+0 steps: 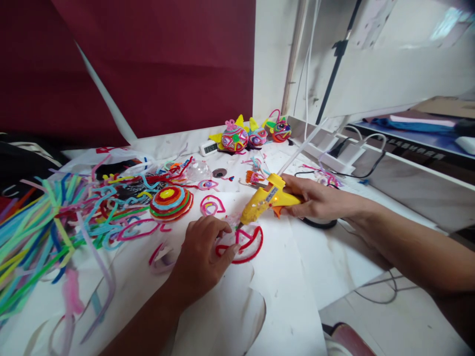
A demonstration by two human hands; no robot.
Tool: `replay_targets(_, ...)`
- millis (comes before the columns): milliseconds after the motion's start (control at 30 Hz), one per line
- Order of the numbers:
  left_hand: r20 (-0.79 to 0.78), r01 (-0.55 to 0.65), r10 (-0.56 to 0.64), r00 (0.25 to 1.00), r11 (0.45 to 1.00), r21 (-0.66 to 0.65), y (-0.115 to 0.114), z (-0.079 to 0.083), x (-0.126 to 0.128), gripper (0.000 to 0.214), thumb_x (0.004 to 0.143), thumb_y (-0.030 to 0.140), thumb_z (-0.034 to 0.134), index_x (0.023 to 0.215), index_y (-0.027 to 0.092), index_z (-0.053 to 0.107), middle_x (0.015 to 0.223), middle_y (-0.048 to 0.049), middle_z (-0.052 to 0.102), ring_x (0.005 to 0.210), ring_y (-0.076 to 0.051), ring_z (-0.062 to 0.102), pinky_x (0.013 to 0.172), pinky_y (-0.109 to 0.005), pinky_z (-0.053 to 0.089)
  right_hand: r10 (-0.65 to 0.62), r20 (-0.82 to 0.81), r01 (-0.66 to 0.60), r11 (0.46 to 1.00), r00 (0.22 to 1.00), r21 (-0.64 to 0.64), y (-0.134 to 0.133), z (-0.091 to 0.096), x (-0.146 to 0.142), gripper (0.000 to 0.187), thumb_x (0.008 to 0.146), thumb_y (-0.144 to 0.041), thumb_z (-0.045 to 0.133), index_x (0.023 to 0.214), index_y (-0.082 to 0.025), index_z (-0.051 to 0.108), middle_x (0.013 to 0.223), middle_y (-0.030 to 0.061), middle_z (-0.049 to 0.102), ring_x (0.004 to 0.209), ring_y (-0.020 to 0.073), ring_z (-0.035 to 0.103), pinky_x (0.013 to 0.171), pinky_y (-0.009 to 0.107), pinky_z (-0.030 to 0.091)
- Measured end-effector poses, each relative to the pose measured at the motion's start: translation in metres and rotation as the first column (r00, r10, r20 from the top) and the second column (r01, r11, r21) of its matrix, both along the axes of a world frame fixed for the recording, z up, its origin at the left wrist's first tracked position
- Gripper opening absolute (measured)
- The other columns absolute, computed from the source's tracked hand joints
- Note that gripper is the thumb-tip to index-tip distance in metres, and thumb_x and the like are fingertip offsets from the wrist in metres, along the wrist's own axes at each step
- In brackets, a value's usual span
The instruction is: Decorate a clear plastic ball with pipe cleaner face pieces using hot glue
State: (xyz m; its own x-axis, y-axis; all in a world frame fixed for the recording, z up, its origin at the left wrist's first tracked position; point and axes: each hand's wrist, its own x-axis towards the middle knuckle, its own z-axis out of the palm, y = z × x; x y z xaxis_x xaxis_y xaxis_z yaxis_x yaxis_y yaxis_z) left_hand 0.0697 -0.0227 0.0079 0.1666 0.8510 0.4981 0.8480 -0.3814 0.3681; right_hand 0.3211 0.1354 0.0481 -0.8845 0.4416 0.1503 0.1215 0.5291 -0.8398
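Around mid-frame, clutching a yellow glue gun (261, 201) in the right hand (313, 199) and touching a red pipe-cleaner outline (260, 241) with the left hand (205, 249), unable to tell whether clamped.

One view taken from the person's head by the near edge of the surface (334, 267), pointed forward and down, left hand (204, 249) and right hand (317, 198) seen up close, far edge and wall (273, 59) shown farther back

L hand (204, 249) hides pt. of red shape (252, 255); gun (260, 203) label (271, 193) too sm. to read; stems (31, 237) cut off @ pic's left edge; clock (209, 148) digits blurry.
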Motion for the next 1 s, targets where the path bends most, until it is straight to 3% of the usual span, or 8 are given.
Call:
replay_targets(233,-0.005,-0.008,0.008,1.000,1.000,-0.011,0.000,0.000,0.000,0.018,0.082,0.019,0.062,0.095,0.021,0.049,0.088,-0.0021,0.055,0.082,-0.020,0.050,0.075,-0.036,0.040,-0.027,0.084,0.026,1.000,0.996,0.018,0.001,0.000,0.000,0.058,0.086,-0.032,0.061,0.137,-0.014,0.038,0.106,0.0077,0.062,0.103,0.0228,0.057,0.089,0.036,0.049)
replay_targets(333,0.000,-0.008,0.008,1.000,1.000,-0.013,-0.001,0.000,0.000,0.018,0.082,0.019,0.061,0.095,0.022,0.049,0.088,-0.0024,0.054,0.082,-0.020,0.050,0.075,-0.036,0.040,-0.023,0.063,0.023,1.000,0.998,0.004,0.002,0.000,0.001,0.058,0.086,-0.033,0.062,0.135,-0.015,0.038,0.108,0.0067,0.059,0.097,0.0206,0.057,0.082,0.032,0.050)
replay_targets(467,-0.005,-0.004,0.004,1.000,1.000,-0.006,-0.001,0.001,0.000,0.017,0.083,0.020,0.061,0.095,0.022,0.049,0.087,-0.0025,0.054,0.082,-0.020,0.050,0.075,-0.036,0.040,-0.045,0.041,0.045,0.999,0.998,-0.016,0.000,0.003,0.002,0.041,0.086,-0.033,0.064,0.121,-0.019,0.049,0.094,0.0014,0.056,0.079,0.0151,0.053,0.065,0.025,0.049)
replay_targets(600,-0.008,-0.010,0.010,1.000,1.000,0.000,0.000,0.000,0.000,0.018,0.083,0.020,0.061,0.097,0.021,0.050,0.088,-0.0024,0.055,0.083,-0.020,0.051,0.075,-0.036,0.041,-0.058,0.032,0.062,0.989,0.998,-0.137,-0.003,0.009,0.004,0.034,0.086,-0.030,0.064,0.114,-0.021,0.048,0.091,-0.0001,0.055,0.068,0.0116,0.049,0.051,0.020,0.043)
replay_targets(767,-0.041,0.031,-0.030,0.999,0.999,0.032,0.001,-0.002,0.000,0.016,0.087,0.020,0.056,0.102,0.022,0.053,0.094,-0.0040,0.057,0.089,-0.021,0.052,0.080,-0.037,0.041,-0.114,-0.028,0.108,0.980,0.993,-0.167,-0.006,0.018,0.009,0.033,0.082,-0.028,0.070,0.108,-0.020,0.051,0.085,-0.0015,0.056,0.065,0.0104,0.049,0.049,0.020,0.040)
replay_targets(1000,-0.084,0.059,-0.054,0.995,0.997,0.053,0.001,-0.004,-0.002,0.020,0.090,0.022,0.054,0.109,0.024,0.060,0.094,-0.0048,0.052,0.087,-0.020,0.051,0.077,-0.037,0.041,-0.166,-0.070,0.148,0.966,0.984,-0.210,-0.013,0.024,0.018,0.042,0.078,-0.029,0.073,0.114,-0.019,0.052,0.082,-0.0019,0.059,0.063,0.0112,0.051,0.049,0.022,0.039)
